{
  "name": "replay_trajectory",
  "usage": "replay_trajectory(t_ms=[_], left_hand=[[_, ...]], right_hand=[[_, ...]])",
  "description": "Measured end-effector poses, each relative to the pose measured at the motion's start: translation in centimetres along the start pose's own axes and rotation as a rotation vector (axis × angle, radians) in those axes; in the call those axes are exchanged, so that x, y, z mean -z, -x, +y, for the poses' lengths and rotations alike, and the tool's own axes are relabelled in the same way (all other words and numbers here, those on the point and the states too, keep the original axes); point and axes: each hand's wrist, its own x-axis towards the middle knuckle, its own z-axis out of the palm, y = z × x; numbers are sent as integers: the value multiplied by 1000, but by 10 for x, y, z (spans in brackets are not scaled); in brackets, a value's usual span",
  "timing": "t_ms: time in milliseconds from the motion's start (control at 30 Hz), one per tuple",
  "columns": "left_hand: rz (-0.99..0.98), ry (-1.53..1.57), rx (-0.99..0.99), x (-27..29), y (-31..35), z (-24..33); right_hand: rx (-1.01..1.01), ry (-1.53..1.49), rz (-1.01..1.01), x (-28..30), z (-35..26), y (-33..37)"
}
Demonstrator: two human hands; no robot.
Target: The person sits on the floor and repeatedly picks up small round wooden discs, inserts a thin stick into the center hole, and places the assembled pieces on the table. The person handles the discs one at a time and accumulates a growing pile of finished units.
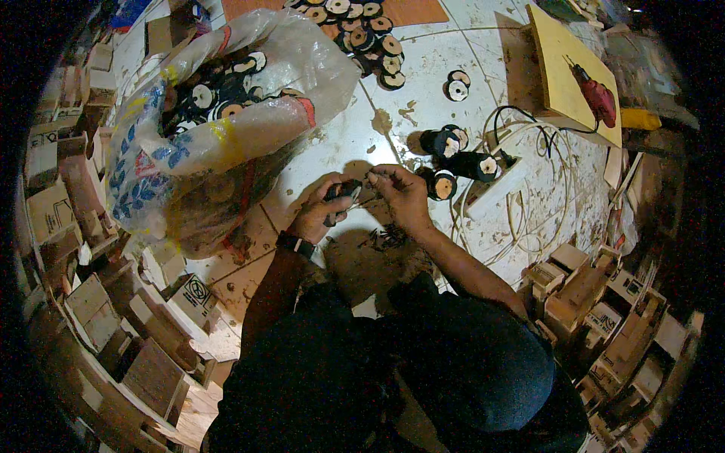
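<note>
In front of my body, my left hand is wrapped round a small black disc with a pale face. Close on its right, my right hand has thumb and forefinger pinched together. Whatever sits in that pinch is too small to make out. A gap separates the right fingertips from the disc. Below the hands, a little heap of short dark pieces, like screws, lies in shadow on the floor. Black cylinders with pale or brown round ends lie just right of my right hand.
A big clear plastic bag holding similar discs stands at left. More discs are piled at the far side. A red drill rests on a yellow board. Loose cables coil at right. Cardboard boxes line both sides.
</note>
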Motion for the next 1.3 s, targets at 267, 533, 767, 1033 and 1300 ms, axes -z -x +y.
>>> replay_trajectory(t_ms=[267,533,767,1033,1300], left_hand=[[18,-865,-201,-35,2,32],[103,-971,-282,-45,2,33],[134,-1082,-428,-48,3,31],[227,-87,-114,-19,-20,18],[224,384,-57,5,-15,-3]], right_hand=[[117,308,-260,14,6,-10],[127,599,-370,20,8,-13],[-679,83,-415,22,18,-27],[-353,119,14,47,-25,-154],[3,923,-244,11,4,-137]])
